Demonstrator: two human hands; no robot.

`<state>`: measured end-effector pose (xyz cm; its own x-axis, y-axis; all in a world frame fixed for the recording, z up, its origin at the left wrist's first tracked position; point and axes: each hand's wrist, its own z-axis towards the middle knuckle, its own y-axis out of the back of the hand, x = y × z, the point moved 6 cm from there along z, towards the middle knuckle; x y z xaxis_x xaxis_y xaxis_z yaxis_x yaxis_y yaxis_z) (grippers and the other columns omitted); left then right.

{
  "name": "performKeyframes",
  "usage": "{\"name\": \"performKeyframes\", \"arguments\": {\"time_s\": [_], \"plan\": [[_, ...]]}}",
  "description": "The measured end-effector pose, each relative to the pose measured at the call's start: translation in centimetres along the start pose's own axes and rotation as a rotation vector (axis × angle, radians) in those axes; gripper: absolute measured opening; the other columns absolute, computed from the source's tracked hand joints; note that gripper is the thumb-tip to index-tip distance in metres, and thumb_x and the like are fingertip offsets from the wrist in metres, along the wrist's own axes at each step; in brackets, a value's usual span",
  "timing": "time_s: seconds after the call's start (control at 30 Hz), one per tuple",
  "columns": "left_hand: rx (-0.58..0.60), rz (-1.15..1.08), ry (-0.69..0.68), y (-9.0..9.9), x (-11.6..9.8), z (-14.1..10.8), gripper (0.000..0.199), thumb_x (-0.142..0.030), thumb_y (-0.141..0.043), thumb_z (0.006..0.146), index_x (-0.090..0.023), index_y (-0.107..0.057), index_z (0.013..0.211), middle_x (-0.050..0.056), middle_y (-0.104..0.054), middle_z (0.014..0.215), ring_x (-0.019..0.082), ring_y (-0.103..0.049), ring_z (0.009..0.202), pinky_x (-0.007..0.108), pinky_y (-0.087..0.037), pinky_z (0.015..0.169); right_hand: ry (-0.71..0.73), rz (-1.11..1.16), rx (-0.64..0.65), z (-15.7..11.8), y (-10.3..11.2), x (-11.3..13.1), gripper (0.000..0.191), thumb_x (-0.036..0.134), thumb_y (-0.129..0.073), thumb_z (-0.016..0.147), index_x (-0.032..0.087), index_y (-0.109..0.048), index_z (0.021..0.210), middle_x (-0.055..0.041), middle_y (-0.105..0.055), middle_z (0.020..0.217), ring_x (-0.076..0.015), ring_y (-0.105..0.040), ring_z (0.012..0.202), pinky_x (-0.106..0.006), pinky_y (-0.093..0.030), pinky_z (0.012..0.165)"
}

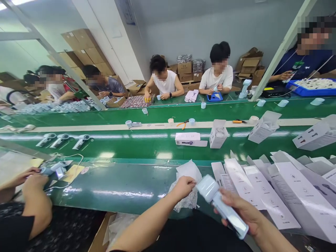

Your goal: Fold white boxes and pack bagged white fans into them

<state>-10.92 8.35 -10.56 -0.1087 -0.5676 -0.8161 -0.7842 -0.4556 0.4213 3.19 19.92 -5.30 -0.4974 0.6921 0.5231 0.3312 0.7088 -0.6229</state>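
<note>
My right hand [244, 210] is wrapped around the handle of a light-blue handheld fan [225, 206], tilted with its rounded head up and to the left. My left hand [183, 188] is closed in a pinch right beside the fan's head; what its fingertips hold is too small to make out. Behind and under my left hand, a crumpled clear plastic bag [193, 169] lies on the green table [126, 182]. To the right of my right hand, several white printed boxes [265, 189] with raised flaps lean in a row.
Across the green conveyor [147, 140] stand open white boxes [219, 134] and one lying box [190, 140]. Several fans [82, 141] lie at the left. Orange-handled pliers [183, 124] rest on the pale strip. A co-worker's hands [34, 178] work at left; other people sit opposite.
</note>
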Motion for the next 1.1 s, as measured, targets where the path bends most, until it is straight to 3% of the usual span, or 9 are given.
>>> {"name": "performKeyframes", "arguments": {"time_s": [0.13,0.37,0.5,0.63,0.7,0.8,0.87,0.97,1.1], "plan": [[0.023,-0.188,-0.092,1.8,-3.0,-1.7,0.018,-0.028,-0.060,0.070,-0.014,-0.070,0.075,0.001,-0.065,0.072,0.016,-0.056,0.070,0.026,-0.044,0.066,-0.030,-0.058,0.202,2.0,-2.1,-1.2,0.091,0.031,-0.086,0.057,0.022,-0.042,0.136,-0.0038,-0.068,0.083,-0.0198,-0.066,0.065,-0.024,-0.053,0.043],[-0.215,-0.622,-0.052,5.4,-2.9,-2.8,0.028,-0.040,-0.074,0.062,-0.014,-0.067,0.064,0.000,-0.057,0.058,0.011,-0.047,0.056,0.026,-0.041,0.058,0.016,-0.250,0.069,2.4,-0.7,0.4,0.046,0.038,-0.077,0.070,0.018,-0.061,0.108,-0.0047,-0.063,0.088,-0.0167,-0.063,0.067,-0.021,-0.050,0.041],[-0.372,-0.559,-0.105,6.1,-3.3,-2.5,0.019,-0.035,-0.070,0.068,-0.017,-0.066,0.071,0.000,-0.057,0.065,0.013,-0.050,0.064,0.030,-0.044,0.069,0.061,-0.309,0.110,2.4,-0.6,0.6,0.040,0.035,-0.079,0.069,0.025,-0.061,0.103,0.0006,-0.057,0.100,-0.0104,-0.057,0.066,-0.021,-0.053,0.046],[-0.512,-0.328,-0.277,6.8,-5.0,-3.1,0.021,-0.028,-0.070,0.066,-0.021,-0.068,0.085,0.006,-0.062,0.096,0.021,-0.054,0.096,0.036,-0.043,0.090,0.110,-0.152,0.227,2.6,-1.3,0.9,0.043,0.036,-0.078,0.071,0.025,-0.060,0.108,-0.0001,-0.059,0.093,-0.0147,-0.062,0.071,-0.021,-0.052,0.047],[-0.456,-0.448,-0.118,5.9,-4.3,-2.9,0.030,-0.027,-0.073,0.062,-0.021,-0.065,0.089,0.006,-0.061,0.099,0.022,-0.055,0.097,0.035,-0.045,0.086,0.134,-0.080,0.280,2.6,-1.5,1.1,0.050,0.037,-0.078,0.072,0.026,-0.057,0.117,-0.0019,-0.061,0.095,-0.0170,-0.064,0.074,-0.022,-0.053,0.049],[-0.198,-0.770,0.223,2.4,-3.0,-2.4,0.027,-0.033,-0.071,0.062,-0.018,-0.062,0.083,0.003,-0.062,0.079,0.019,-0.058,0.074,0.032,-0.048,0.069,0.113,-0.073,0.314,2.7,-1.7,0.8,0.066,0.034,-0.079,0.072,0.030,-0.050,0.131,-0.0054,-0.060,0.114,-0.0167,-0.065,0.076,-0.024,-0.055,0.052],[-0.102,-0.851,0.289,0.9,-2.8,-2.0,0.023,-0.029,-0.071,0.058,-0.015,-0.061,0.073,0.003,-0.062,0.068,0.017,-0.058,0.062,0.031,-0.048,0.062,0.085,-0.109,0.322,2.6,-1.9,0.3,0.070,0.031,-0.080,0.070,0.030,-0.049,0.132,-0.0064,-0.055,0.126,-0.0151,-0.064,0.077,-0.023,-0.055,0.051],[-0.190,-0.847,0.305,1.1,-1.9,-1.1,0.015,-0.020,-0.069,0.055,-0.015,-0.058,0.063,0.000,-0.059,0.058,0.013,-0.053,0.054,0.026,-0.043,0.054,0.083,-0.191,0.277,2.4,-2.0,-0.4,0.057,0.032,-0.080,0.070,0.029,-0.054,0.121,-0.0033,-0.053,0.126,-0.0126,-0.062,0.075,-0.021,-0.054,0.049],[-0.356,-0.779,0.312,2.5,-0.3,-1.1,0.011,-0.020,-0.066,0.063,-0.017,-0.058,0.070,-0.007,-0.048,0.046,0.007,-0.040,0.042,0.019,-0.028,0.043,0.152,-0.268,0.060,2.4,-1.4,-0.1,0.039,0.043,-0.077,0.071,0.025,-0.055,0.099,0.0011,-0.059,0.096,-0.0141,-0.062,0.069,-0.021,-0.050,0.043]]}}
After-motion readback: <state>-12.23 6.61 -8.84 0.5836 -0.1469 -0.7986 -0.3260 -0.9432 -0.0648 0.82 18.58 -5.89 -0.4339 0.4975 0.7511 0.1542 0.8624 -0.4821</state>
